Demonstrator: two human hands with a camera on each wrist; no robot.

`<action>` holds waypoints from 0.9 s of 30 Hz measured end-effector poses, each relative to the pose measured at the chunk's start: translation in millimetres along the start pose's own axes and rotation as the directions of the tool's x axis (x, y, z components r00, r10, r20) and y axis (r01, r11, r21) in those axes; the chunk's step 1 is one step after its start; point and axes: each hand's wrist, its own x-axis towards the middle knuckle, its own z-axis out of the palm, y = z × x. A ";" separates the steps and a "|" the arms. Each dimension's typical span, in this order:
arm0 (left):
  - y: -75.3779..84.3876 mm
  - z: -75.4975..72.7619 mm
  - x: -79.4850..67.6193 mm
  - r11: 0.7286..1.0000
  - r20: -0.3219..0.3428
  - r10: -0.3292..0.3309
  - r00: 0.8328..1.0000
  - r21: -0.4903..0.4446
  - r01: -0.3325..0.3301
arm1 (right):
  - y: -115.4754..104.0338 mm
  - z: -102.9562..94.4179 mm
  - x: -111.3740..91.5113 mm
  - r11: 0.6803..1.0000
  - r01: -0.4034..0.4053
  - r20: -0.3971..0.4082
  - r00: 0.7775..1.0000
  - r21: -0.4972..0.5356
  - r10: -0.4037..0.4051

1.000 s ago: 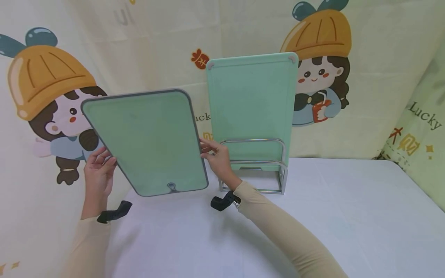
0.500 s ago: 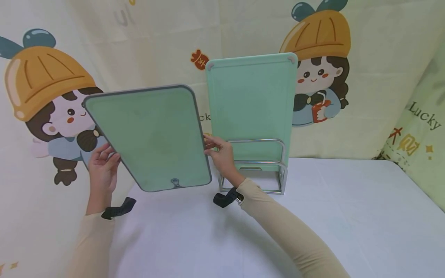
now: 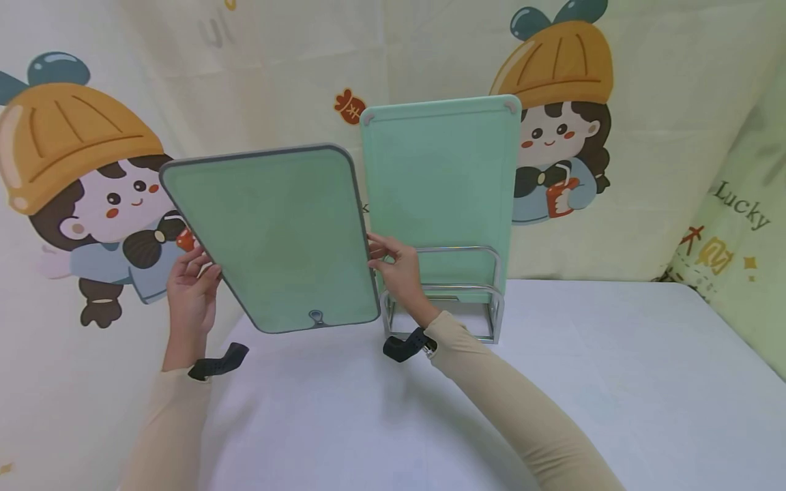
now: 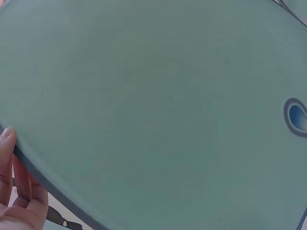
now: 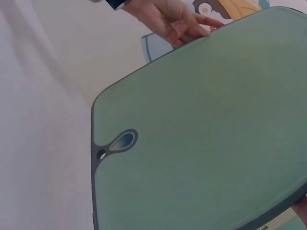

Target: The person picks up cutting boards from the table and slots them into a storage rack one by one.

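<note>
A green cutting board (image 3: 276, 239) with a dark grey rim hangs tilted above the table, held between both hands. My left hand (image 3: 193, 290) pinches its left edge, thumb in front and fingers behind. On the opposite edge, my right hand (image 3: 399, 269) grips the board between thumb and fingers. Near the board's lower edge is a teardrop-shaped inset (image 5: 123, 141) with a small hole beside it, clear in the right wrist view. In the left wrist view the board's face fills most of the picture, with the left thumb (image 4: 6, 146) on its rim.
Behind my right hand, a second, lighter green board (image 3: 442, 184) stands upright in a chrome wire rack (image 3: 496, 307). The rack rests on a white-covered table (image 3: 589, 382). A cloth printed with cartoon figures (image 3: 282, 75) hangs behind.
Both hands have carried the cutting board to the right and slightly up, closer to the rack, and its right edge now overlaps the standing board in view. Rack and standing board stay put.
</note>
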 end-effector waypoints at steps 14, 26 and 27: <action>2.7 6.6 3.7 1.000 0.014 0.000 1.000 -0.028 0.000 | -1.6 -0.7 5.4 1.000 0.008 -0.017 1.000 -0.006 -0.008; 1.9 13.5 6.1 1.000 0.040 0.010 0.999 0.029 -0.012 | -0.4 -4.8 10.3 0.999 -0.039 -0.040 0.998 0.000 0.039; 1.3 14.2 6.4 0.999 0.045 0.015 0.999 0.035 -0.016 | -0.3 -5.5 10.7 0.999 -0.042 -0.043 0.998 -0.004 0.042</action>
